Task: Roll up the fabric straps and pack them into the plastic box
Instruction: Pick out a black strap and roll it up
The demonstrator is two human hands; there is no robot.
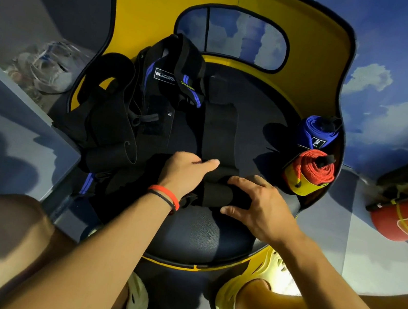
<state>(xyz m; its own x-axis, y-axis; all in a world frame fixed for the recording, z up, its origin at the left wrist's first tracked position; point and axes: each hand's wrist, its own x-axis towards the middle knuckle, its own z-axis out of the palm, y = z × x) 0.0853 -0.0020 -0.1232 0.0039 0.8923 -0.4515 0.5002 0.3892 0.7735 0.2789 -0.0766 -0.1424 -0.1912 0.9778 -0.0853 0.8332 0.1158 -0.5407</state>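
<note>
Black fabric strap [219, 130] lies mid-seat on the chair [200, 234], with its roll [218, 193] near the front edge. My right hand [262, 204] pinches that roll between thumb and curled fingers, and my left hand [189, 170] presses palm-down beside it. I would keep the layers tight and the edges aligned, feeding the tail straight.

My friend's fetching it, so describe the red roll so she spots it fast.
Find the yellow chair. On its right side two rolls lie next to each other. The red roll is the nearer one, a coiled orange-red strap; the blue roll sits behind it.
</note>
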